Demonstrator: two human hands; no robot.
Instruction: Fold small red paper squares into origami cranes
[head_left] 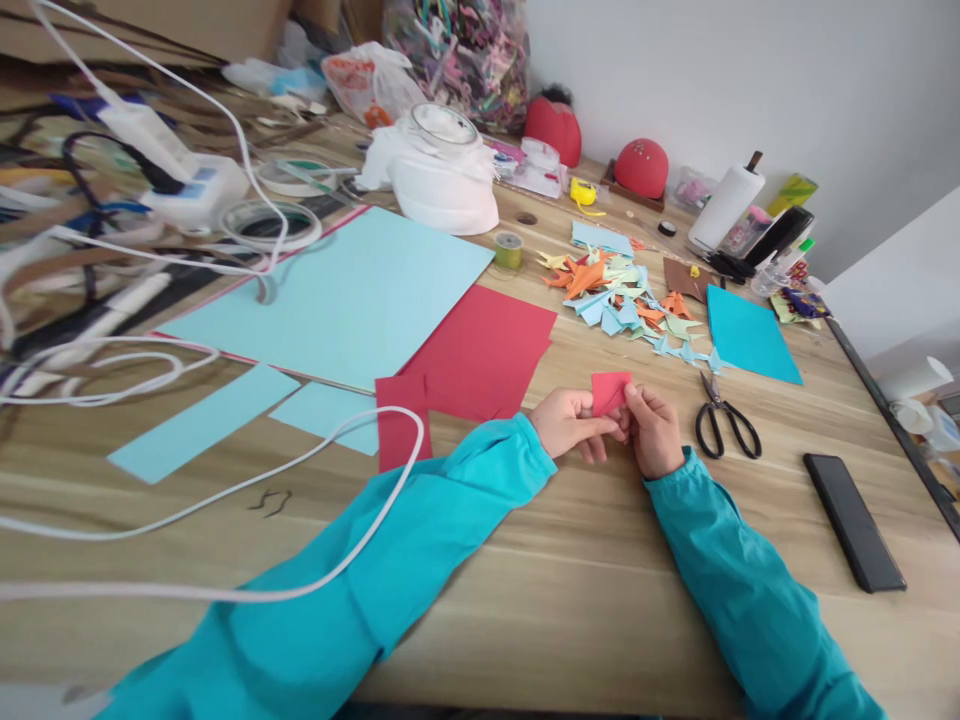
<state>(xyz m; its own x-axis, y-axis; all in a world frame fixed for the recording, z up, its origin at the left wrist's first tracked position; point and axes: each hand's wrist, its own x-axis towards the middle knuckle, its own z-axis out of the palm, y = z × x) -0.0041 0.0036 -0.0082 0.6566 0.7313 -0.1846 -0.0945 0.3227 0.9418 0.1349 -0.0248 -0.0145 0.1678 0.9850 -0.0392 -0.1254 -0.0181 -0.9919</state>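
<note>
Lower centre of frame: left hand (571, 422) and right hand (654, 430), both in teal sleeves, meet over the light wooden table (600, 600) and pinch a small folded piece of red paper (610, 391) between fingertips, each hand closed on one side of it. Just right of the right hand lie black-handled scissors (724, 418); further right, a flat black phone (853, 520). Left of the hands a large red paper sheet (480, 350) overlaps a big light-blue paper sheet (337, 295). Above the hands, centre right, a heap of folded orange, blue and green paper shapes (622, 295); a turquoise paper sheet (750, 335) beside it.
</note>
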